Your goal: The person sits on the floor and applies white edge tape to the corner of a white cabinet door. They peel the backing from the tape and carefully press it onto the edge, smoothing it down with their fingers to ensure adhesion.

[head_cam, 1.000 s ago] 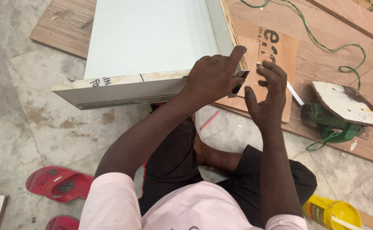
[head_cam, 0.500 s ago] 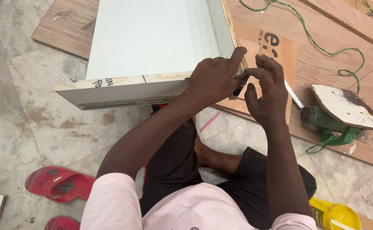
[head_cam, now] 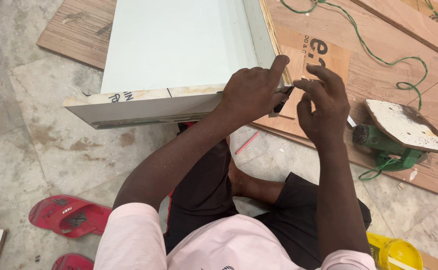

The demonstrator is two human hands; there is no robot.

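Observation:
A white laminated board box lies on the floor in front of me, its near edge banded in a marbled strip. My left hand rests on the box's near right corner with the index finger stretched along the side edge. It pinches a small dark object that sticks out past the corner. My right hand hovers just right of that corner, fingers curled and apart, fingertips close to the dark object. I cannot tell if the right fingertips hold anything tiny.
Plywood sheets lie to the right with a green sander and its green cord on them. A red pencil lies by my knee, red sandals at lower left, a yellow tub at lower right.
My right hand has drawn slightly back and to the right from the corner, and its fingers have spread. The left hand stays on the corner.

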